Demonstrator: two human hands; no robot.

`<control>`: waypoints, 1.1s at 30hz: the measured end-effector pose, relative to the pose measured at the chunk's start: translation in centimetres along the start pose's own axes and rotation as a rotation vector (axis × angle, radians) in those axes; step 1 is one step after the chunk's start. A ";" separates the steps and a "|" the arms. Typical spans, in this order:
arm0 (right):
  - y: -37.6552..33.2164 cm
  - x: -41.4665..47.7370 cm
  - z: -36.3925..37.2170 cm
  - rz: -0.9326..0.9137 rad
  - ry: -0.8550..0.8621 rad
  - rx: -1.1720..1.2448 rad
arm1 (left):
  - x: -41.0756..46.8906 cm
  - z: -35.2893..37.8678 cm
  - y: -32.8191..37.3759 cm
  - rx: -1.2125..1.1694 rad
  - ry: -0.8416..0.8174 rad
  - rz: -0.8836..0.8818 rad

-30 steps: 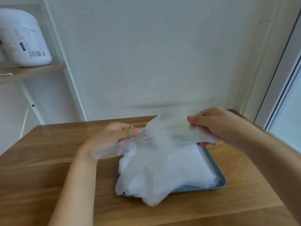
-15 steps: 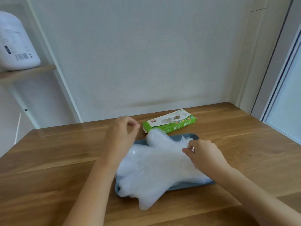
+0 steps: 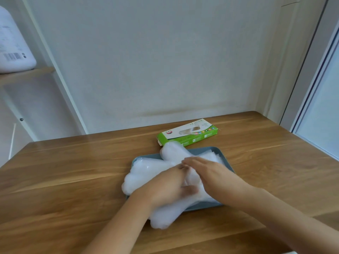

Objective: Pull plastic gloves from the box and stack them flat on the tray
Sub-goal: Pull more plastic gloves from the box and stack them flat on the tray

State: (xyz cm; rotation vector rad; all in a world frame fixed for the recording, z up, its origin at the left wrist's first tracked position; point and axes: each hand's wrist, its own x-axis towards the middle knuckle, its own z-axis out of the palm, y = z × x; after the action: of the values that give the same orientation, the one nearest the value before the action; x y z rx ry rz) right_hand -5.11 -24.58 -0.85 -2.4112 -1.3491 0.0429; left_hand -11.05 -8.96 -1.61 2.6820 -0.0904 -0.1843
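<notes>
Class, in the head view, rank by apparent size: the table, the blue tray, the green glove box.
table
blue tray
green glove box, which lies farther away, so its true size is less sure

left hand (image 3: 165, 187) and right hand (image 3: 211, 173) motion-blurred, covering middle of translucent plastic glove stack (image 3: 146, 171). print on green cardboard box (image 3: 189, 133) too small to read. white barcoded container (image 3: 12, 48) cut by left edge.

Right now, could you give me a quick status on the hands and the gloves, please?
Both pressing flat on glove stack: left hand, right hand. Stack on tray, overhanging near edge. Behind tray, green box, untouched.
</notes>
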 end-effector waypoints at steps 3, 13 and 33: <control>1.7 -0.3 0.7 -0.041 -0.197 -0.100 | -0.2 0.0 -0.5 -0.018 -0.021 0.033; 4.9 -1.1 -3.2 0.067 -0.517 -0.335 | -1.9 -1.3 -4.8 0.254 -0.163 -0.148; 11.2 12.6 -4.1 0.134 0.122 0.076 | 7.4 -9.6 -7.8 -0.320 0.211 -0.227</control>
State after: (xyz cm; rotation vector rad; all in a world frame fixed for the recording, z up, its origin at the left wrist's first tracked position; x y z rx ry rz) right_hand 11.68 -20.72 1.15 -2.3951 -1.1120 -0.0171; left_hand -2.10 1.50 2.60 2.3693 0.2860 0.0160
